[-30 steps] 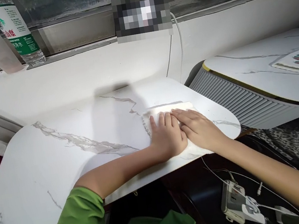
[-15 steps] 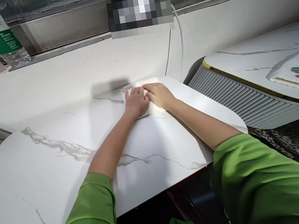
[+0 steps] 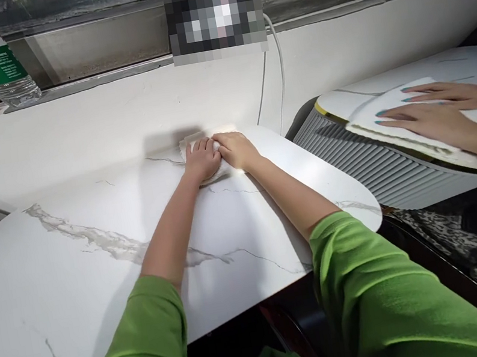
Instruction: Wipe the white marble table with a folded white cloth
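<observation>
A folded white cloth point(image 3: 187, 142) lies at the far edge of the marble-patterned white table point(image 3: 118, 308), close to the wall. My left hand point(image 3: 203, 161) presses down on it, fingers curled over the fabric. Right beside it, my right hand point(image 3: 237, 149) bears on the same cloth, its thumb side touching my left hand. Both hands cover most of the cloth, so its middle is hidden.
At the right, another person's hands point(image 3: 432, 109) rest on a white cloth point(image 3: 393, 93) on a second table with a ribbed side point(image 3: 352, 144). A water bottle point(image 3: 0, 66) stands on the window ledge. White cables point(image 3: 280, 74) hang down the wall.
My hands and the cloth appear slightly further left, as does the whole view. The other person's hands and cloth have slid left, towards the near end of their table.
</observation>
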Available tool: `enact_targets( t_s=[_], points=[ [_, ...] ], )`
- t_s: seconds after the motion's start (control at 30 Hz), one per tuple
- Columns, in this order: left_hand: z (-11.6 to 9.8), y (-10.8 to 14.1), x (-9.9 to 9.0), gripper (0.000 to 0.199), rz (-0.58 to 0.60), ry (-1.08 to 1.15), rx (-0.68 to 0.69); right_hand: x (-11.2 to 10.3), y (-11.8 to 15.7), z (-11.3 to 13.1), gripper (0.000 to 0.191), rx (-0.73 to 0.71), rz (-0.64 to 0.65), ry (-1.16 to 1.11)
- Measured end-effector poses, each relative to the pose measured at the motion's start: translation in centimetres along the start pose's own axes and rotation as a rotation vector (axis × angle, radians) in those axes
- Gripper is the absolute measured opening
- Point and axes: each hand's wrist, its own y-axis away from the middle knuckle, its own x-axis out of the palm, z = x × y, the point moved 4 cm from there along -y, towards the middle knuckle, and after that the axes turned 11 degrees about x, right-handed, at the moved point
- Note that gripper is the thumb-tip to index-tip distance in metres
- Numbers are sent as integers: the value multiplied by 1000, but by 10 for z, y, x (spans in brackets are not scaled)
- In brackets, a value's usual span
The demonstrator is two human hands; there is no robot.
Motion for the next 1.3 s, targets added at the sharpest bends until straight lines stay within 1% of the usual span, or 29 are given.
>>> enact_targets(
  t_s=[0.1,0.2,0.37,0.43,0.5,0.57,0.63,0.7,0.8,0.9,1.0,1.1,1.2,1.3],
  points=[
    [-10,22,-2,56,24,-24,21,-7,22,11,42,4,17,6],
    [-25,53,-2,57,54,-44,64,-14,54,25,41,4,5,16],
    [-57,119,-3,58,101,-73,172,-31,128,51,48,56,-30,47],
    [-69,147,-3,59,115,-94,184,-37,158,64,51,36,-13,42],
    [-78,172,-2,59,122,-110,175,-42,181,77,53,-3,0,25],
    [-82,191,-1,60,103,-115,154,-44,196,87,54,-37,1,3],
    [-82,201,0,60,70,-106,122,-44,200,93,54,-55,3,-19],
    [-77,202,0,60,44,-86,90,-41,194,96,54,-61,11,-44],
    [-59,187,-2,57,17,-51,56,-32,169,97,51,-59,6,-81],
    [-30,158,-8,55,-2,-32,34,-19,130,99,45,-42,-18,-104],
    [7,127,-17,54,-10,-34,8,-4,84,104,41,2,-23,-108],
    [42,101,-24,51,-38,-31,-6,10,43,110,40,52,1,-121],
    [68,83,-28,50,-76,-30,-26,20,14,115,42,72,34,-137],
    [80,74,-29,49,-94,-29,-35,25,0,114,43,83,37,-151]
  ],
)
